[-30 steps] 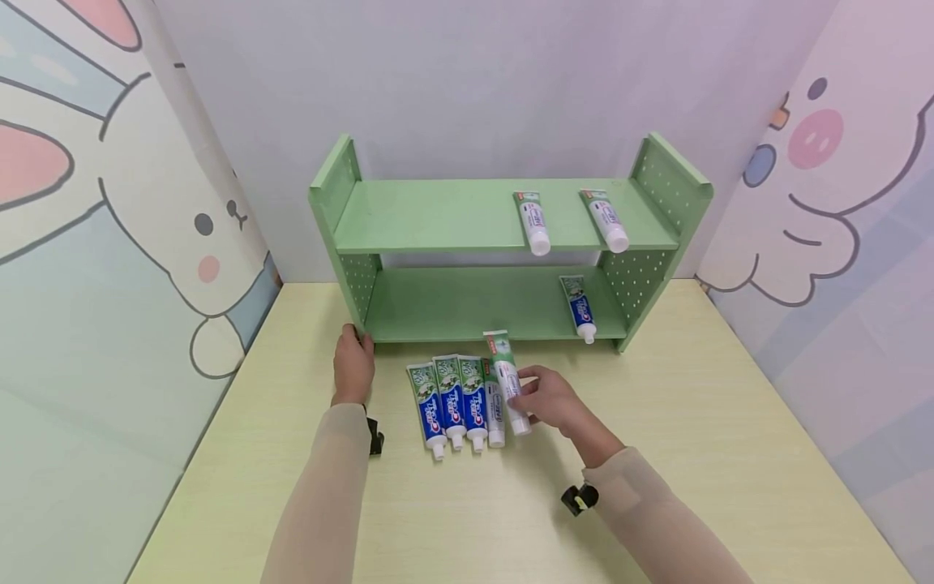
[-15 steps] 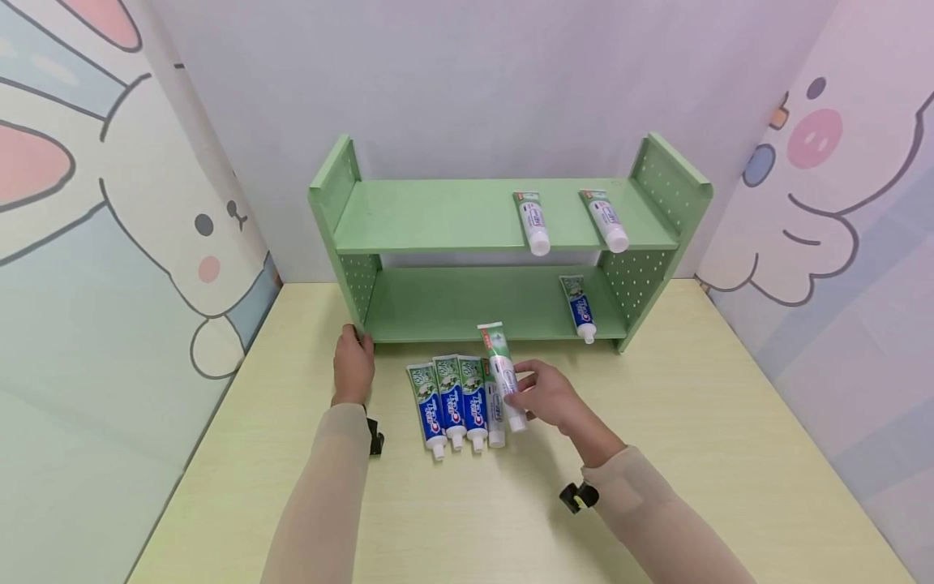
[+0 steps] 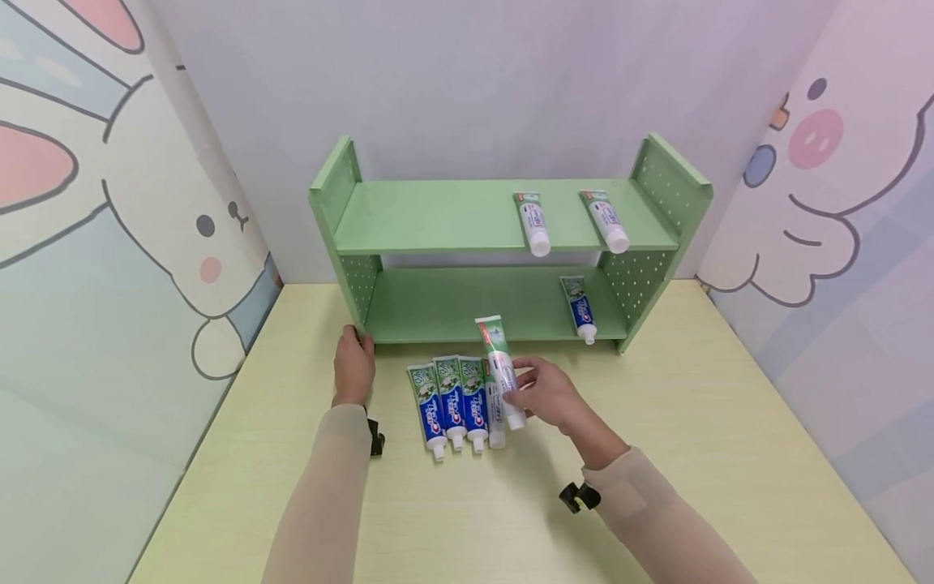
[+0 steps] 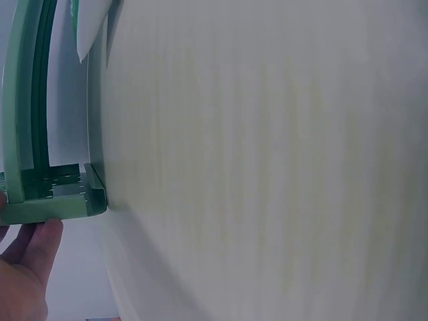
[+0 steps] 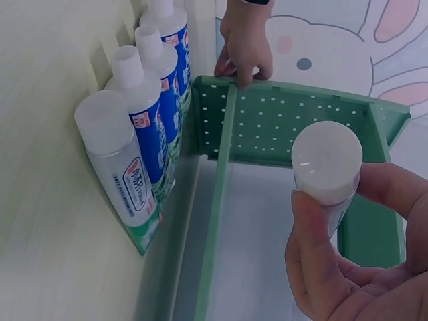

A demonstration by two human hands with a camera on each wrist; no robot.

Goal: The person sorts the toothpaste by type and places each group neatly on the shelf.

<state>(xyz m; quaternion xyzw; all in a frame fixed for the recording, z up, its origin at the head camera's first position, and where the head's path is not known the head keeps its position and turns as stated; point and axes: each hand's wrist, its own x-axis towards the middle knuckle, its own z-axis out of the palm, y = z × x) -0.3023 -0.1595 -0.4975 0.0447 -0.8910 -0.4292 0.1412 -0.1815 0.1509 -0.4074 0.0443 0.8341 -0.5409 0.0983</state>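
Observation:
In the head view my right hand (image 3: 546, 395) pinches a white-and-green toothpaste tube (image 3: 501, 369) by its lower half, raised above the table. The right wrist view shows its white cap (image 5: 327, 160) between thumb and fingers. My left hand (image 3: 354, 367) grips the lower left front corner of a green two-tier shelf (image 3: 438, 215), its fingers bent round the side panel (image 4: 50, 208). Below the shelf lie several tubes in a row: blue-and-green toothpaste tubes (image 3: 428, 410) and one white-and-green toothpaste tube (image 3: 494, 414), partly covered by the held one.
On the upper tier lie two white toothpaste tubes, a left one (image 3: 533, 223) and a right one (image 3: 605, 221), caps over the front edge. One blue-and-green tube (image 3: 579, 308) lies on the lower tier at right. The pale wooden table (image 3: 467, 519) meets cartoon-printed walls (image 3: 817, 162).
My right hand has shifted the held toothpaste tube slightly up and to the left, toward the shelf. My left hand stays on the shelf corner.

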